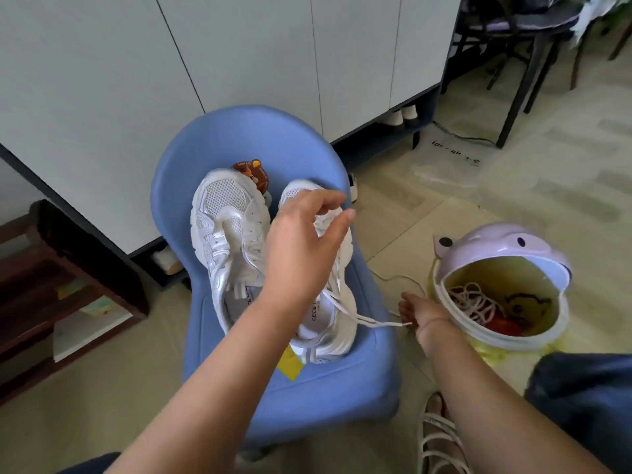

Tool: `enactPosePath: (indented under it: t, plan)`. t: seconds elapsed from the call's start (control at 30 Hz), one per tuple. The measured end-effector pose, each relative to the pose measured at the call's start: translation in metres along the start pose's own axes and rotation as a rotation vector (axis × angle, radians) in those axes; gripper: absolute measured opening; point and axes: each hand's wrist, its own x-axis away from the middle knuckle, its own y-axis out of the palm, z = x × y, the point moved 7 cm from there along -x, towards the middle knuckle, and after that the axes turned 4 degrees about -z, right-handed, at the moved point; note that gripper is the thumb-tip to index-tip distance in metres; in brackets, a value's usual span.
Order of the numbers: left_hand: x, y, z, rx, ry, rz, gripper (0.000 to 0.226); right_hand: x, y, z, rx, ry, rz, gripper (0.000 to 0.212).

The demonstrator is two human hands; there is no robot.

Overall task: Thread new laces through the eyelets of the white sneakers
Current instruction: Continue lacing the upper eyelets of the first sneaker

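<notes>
In the middle of the frame, a blue chair [246,138] held both white sneakers, toes pointing to the top of the frame. I logged the left-side sneaker [229,241] lying untouched with its tongue showing. The right-side sneaker [307,328] sat just beside it, mostly hidden under my left hand [304,244]. That hand's grip was partly closed: fingers curled, thumb and forefinger pinching a loop of the white lace [379,323] above the eyelets near the toe. The lace crossed down the shoe front, then ran loose off the heel side toward the lower right. Its tip ended right at my right hand [422,314]. That hand hung low beside the chair edge, fingers pointing down. I couldn't tell whether its grip had the lace tip or just sat next to it.

A yellow tag [290,366] stuck out under the right-side sneaker's heel. A brown bear figure [253,172] sat behind the toes. At the right of the frame stood a bin [492,244] with a purple lid tipped open, just beside the right hand. It held a tangle of pale cords [473,301] and something red. A white strappy sandal [439,439] showed at the bottom. White cabinet doors [102,80] filled the upper left.
</notes>
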Motion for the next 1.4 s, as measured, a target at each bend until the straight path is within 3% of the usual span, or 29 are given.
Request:
enactPosePath:
  t: [0.1,0.3,0.4,0.57,0.87,1.13,1.3,1.4]
  plan:
    - [-0.022,0.014,0.000,-0.096,0.028,-0.136,0.016,-0.032,0.004,0.015,0.056,0.078,-0.051,0.040]
    - [-0.048,0.024,-0.019,-0.260,-0.001,-0.348,0.019,-0.069,0.021,0.014,0.212,-0.074,-0.071,0.010]
    - [-0.056,0.040,-0.025,-0.282,-0.006,-0.464,0.021,-0.092,0.021,0.022,0.373,-0.120,-0.067,0.027]
    - [-0.066,0.070,-0.025,-0.266,0.038,-0.607,0.020,-0.114,0.018,0.039,0.499,-0.120,-0.012,0.035]
    - [-0.080,0.106,-0.027,-0.178,0.054,-0.719,0.022,-0.157,0.018,0.059,0.739,-0.161,0.074,0.040]
    - [-0.086,0.118,-0.031,-0.214,0.096,-0.741,0.021,-0.167,0.010,0.073,0.808,-0.155,0.107,0.030]
    - [-0.089,0.119,-0.035,-0.216,0.079,-0.709,0.021,-0.175,0.010,0.071,0.887,-0.200,0.124,0.010]
    - [-0.088,0.120,-0.034,-0.218,0.094,-0.724,0.019,-0.177,0.010,0.066,0.854,-0.182,0.152,0.011]
